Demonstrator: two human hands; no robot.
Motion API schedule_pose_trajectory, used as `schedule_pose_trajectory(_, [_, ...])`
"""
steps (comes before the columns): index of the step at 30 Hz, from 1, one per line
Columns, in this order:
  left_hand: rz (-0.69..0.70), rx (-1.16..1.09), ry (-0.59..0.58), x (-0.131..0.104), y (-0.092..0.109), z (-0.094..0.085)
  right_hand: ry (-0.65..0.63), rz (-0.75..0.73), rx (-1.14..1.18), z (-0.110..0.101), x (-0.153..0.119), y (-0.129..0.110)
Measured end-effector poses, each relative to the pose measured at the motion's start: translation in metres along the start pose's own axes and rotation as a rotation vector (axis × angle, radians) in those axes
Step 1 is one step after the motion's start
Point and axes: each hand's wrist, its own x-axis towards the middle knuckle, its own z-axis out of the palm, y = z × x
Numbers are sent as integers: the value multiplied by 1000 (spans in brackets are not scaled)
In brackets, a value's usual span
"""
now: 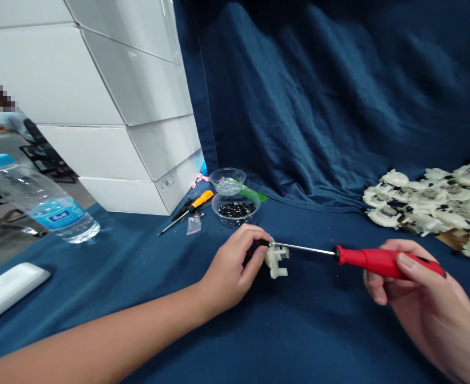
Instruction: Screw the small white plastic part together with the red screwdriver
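My left hand (235, 264) pinches a small cream plastic part (277, 260) just above the blue cloth. My right hand (414, 290) grips the red handle of a screwdriver (373, 259) that lies nearly level. Its metal shaft runs left and its tip meets the top of the plastic part, close to my left fingertips. Behind my left hand stand two clear tubs, one with small black pieces (236, 208) and one with small silvery pieces (227, 183).
A heap of cream plastic parts (430, 202) lies at the right. An orange-handled screwdriver (189, 209) and a small plastic bag (193, 224) lie near the tubs. Stacked white boxes (110, 101), a water bottle (38, 200) and a white flat object (6, 290) occupy the left.
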Motion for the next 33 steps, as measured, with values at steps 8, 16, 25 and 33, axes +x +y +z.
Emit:
schedule_pose_trajectory(8, [-6,1,3,1,-1,0,-46,-6,-17,-11,2,2])
schedule_pose_trajectory(16, [-15,-2,0,1,0,0,33,21,-12,1,-1,-3])
schedule_pose_trajectory(25, [4,-2,8,1,-1,1,43,-101,-9,-7,1,0])
schedule_pose_trajectory(33, [125,94,-35,0,2,-1,90,-219,-57,-12,3,-1])
